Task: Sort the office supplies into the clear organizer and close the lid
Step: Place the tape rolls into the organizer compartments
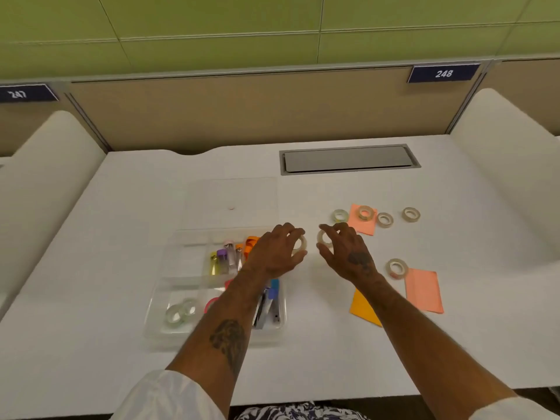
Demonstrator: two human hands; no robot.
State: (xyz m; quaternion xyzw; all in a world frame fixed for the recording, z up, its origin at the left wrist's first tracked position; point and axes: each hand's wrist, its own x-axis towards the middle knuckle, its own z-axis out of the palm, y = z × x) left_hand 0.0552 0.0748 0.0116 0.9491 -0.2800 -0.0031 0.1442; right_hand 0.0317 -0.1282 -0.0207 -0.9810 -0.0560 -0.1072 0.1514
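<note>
The clear organizer (169, 286) lies on the white desk left of centre, its clear lid (231, 195) folded open behind it. Its compartments hold coloured clips, staplers and two clear tape rolls (181, 310). My left hand (275, 253) hovers over the organizer's right edge, gripping a clear tape roll (301, 244). Just to its right, my right hand (344, 250) pinches another tape roll (321, 237). Several loose tape rolls lie on the desk to the right, such as one at the far right (411, 214) and one nearer (397, 267).
Sticky-note pads lie on the desk: a pink one (362, 221) under a tape roll, a second pink one (424, 291) and an orange one (363, 309) partly under my right forearm. A grey cable hatch (348, 159) sits at the back. Padded dividers flank the desk.
</note>
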